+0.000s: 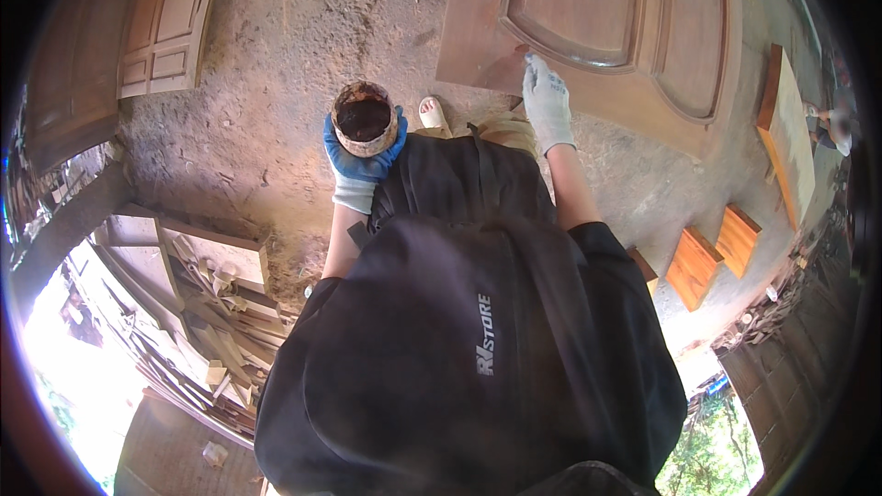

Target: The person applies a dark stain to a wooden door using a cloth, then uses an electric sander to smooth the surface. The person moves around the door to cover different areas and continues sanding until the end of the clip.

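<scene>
My left hand [354, 161], in a white glove with a blue palm, is wrapped round a round, stained pot [366, 142]. Dark brown liquid [363, 118] lies inside it. The pot stays in front of my body, its mouth facing up. My right hand [548, 101], in a white glove, reaches to the near edge of a large brown wooden door panel [487, 41] with raised moulding. Its fingers are closed together against the wood, and a darker reddish patch [521, 52] shows beside the fingertips. Whatever the fingers pinch is too hidden to name.
More wooden doors [165, 28] lean at the far left. Below them is a heap of wood offcuts [216, 294]. On the right, orange-brown boards [695, 266] and a longer pale board [788, 138] stand on the rough floor [294, 28]. Another person [836, 129] is at the right rim.
</scene>
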